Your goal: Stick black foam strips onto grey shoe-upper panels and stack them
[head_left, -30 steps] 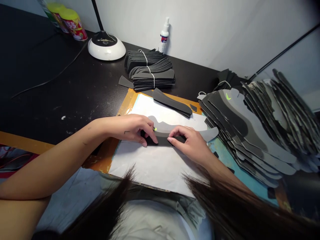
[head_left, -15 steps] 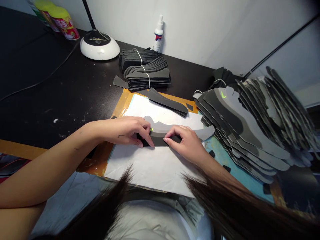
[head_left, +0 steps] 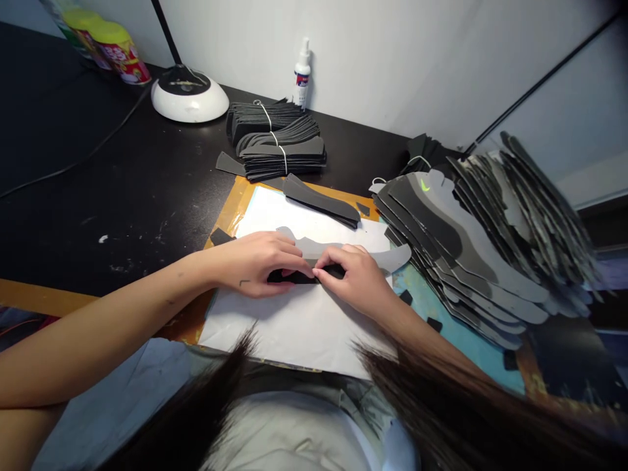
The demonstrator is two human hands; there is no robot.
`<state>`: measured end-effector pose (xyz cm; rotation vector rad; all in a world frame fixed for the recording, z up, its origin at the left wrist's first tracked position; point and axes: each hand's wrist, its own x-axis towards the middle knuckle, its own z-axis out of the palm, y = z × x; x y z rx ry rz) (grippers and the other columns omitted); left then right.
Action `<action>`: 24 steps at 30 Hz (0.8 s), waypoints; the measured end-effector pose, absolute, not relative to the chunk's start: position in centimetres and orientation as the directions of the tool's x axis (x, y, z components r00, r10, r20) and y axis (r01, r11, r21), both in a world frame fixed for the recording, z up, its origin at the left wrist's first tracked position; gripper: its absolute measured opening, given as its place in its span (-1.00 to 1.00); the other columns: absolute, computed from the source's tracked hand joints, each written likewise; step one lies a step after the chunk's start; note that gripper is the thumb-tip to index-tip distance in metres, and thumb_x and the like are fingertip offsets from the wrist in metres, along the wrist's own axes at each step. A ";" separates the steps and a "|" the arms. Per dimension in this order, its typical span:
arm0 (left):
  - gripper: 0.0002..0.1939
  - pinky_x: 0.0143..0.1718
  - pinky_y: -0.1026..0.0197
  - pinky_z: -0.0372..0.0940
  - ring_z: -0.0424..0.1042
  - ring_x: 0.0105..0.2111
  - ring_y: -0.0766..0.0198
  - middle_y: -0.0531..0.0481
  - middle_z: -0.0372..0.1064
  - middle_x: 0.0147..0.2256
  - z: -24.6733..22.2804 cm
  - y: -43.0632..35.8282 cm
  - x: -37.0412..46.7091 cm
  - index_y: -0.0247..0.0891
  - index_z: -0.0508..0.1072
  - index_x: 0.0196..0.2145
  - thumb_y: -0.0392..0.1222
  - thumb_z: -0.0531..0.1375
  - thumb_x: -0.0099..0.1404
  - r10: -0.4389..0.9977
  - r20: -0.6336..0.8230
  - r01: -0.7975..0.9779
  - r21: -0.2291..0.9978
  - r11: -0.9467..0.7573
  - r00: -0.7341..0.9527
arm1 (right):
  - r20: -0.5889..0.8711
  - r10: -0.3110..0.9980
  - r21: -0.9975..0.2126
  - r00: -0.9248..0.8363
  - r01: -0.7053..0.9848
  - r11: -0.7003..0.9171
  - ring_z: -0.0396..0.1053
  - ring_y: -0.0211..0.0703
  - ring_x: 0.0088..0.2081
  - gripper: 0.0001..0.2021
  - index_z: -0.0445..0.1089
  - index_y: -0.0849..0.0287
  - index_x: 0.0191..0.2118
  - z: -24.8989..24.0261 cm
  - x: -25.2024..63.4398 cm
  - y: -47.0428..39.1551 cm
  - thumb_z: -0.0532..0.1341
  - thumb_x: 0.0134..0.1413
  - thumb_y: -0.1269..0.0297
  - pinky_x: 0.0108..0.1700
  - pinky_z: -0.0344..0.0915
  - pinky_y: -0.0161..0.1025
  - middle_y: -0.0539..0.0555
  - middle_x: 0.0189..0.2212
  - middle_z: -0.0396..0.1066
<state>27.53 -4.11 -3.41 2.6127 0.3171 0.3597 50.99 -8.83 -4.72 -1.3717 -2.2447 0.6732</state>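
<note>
A curved grey-and-black sheet panel lies flat on the white paper, its pale scalloped edge facing away from me. My left hand rests over its left part, thumb and fingers apart, with the index fingertip pressing at the near black edge. There, right beside that fingertip, my right hand pinches the black edge between thumb and index finger. The fingers partly cover the black band. Beyond the panel lies a small stack of curved dark strips.
Rubber-banded bundles of dark strips lie at the back, before a white spray bottle. A fanned stack of similar grey panels stands on the right. A lamp base is back left. Small dark scraps lie around.
My left index fingertip has slid right along the panel's near edge and now meets my right fingertips. The right hand keeps its pinch. The whole view has shifted slightly.
</note>
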 end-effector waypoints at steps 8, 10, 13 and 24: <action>-0.61 -0.27 0.20 0.24 0.38 -0.30 0.17 -0.13 0.45 -0.26 -4.1 -4.3 27.7 -0.20 0.38 0.18 -0.24 0.11 0.43 0.269 0.196 0.138 0.507 -0.851 0.943 | 0.046 0.838 -0.738 -0.544 0.547 0.396 0.37 -0.23 -0.36 -0.91 0.49 0.12 -0.21 -3.4 53.6 -7.6 0.25 0.18 0.30 -0.29 0.19 -0.31 -0.03 -0.38 0.49; -0.59 -0.26 0.20 0.24 0.37 -0.29 0.17 -0.12 0.43 -0.27 -4.1 -4.3 27.6 -0.20 0.36 0.20 -0.25 0.10 0.42 0.274 0.192 0.145 0.503 -0.852 0.943 | 0.044 0.815 -0.714 -0.578 0.553 0.430 0.34 -0.25 -0.40 -0.89 0.48 0.12 -0.19 -3.1 54.3 -7.3 0.23 0.20 0.31 -0.30 0.17 -0.32 -0.04 -0.42 0.45; -0.55 -0.25 0.20 0.23 0.35 -0.30 0.18 -0.10 0.39 -0.29 -4.2 -4.4 27.6 -0.22 0.30 0.25 -0.23 0.10 0.43 0.298 0.173 0.185 0.476 -0.859 0.939 | 0.012 0.790 -0.690 -0.614 0.566 0.450 0.31 -0.26 -0.43 -0.90 0.47 0.13 -0.19 -2.8 54.8 -7.0 0.21 0.21 0.34 -0.31 0.15 -0.33 -0.06 -0.46 0.40; -0.60 -0.32 0.22 0.22 0.32 -0.39 0.22 -0.07 0.41 -0.37 -5.3 -4.6 28.4 -0.27 0.40 0.18 -0.09 0.08 0.48 0.320 0.265 0.224 0.334 -0.916 0.910 | -0.005 0.785 -0.680 -0.620 0.577 0.451 0.28 -0.28 -0.46 -0.94 0.45 0.17 -0.30 -3.6 55.0 -6.4 0.24 0.20 0.34 -0.35 0.08 -0.34 -0.07 -0.51 0.37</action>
